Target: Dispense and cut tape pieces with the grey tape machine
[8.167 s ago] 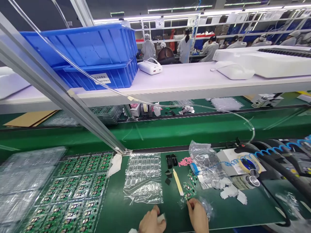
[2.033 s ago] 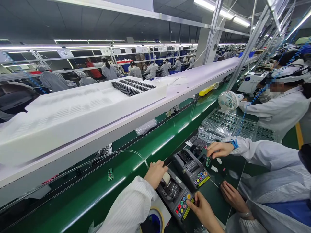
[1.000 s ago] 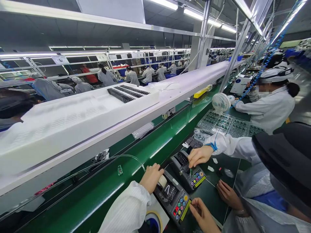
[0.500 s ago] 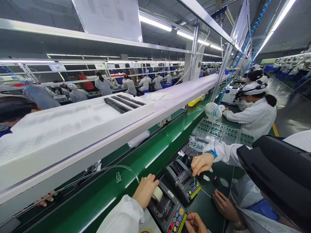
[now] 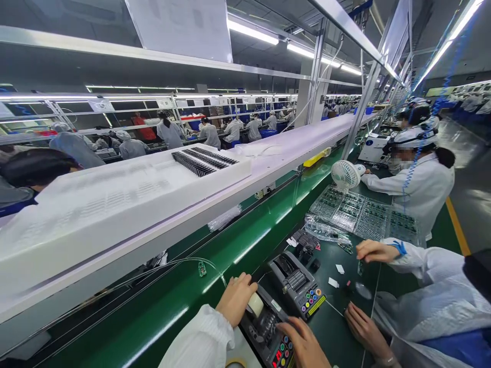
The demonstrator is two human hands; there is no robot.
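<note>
My left hand (image 5: pixel 236 299) is curled over the top of the nearer grey tape dispenser (image 5: pixel 264 327), gripping it right beside its white tape roll (image 5: pixel 255 304). My right hand (image 5: pixel 303 342) reaches across the same machine with its fingers stretched out, fingertips over the coloured keypad (image 5: pixel 282 353), holding nothing. A second tape dispenser (image 5: pixel 297 283) stands just beyond, untouched.
A co-worker in a white coat sits at my right, one hand (image 5: pixel 374 250) by small white pieces, the other hand (image 5: pixel 362 329) flat on the green mat. A small circuit board (image 5: pixel 202 269) rides the green conveyor (image 5: pixel 245 240). A fan (image 5: pixel 345 175) and clear board trays (image 5: pixel 360 212) lie further along.
My right hand has come up over the keypad. The co-worker's hand has pulled back from the second dispenser to the right. The small board has travelled along the belt.
</note>
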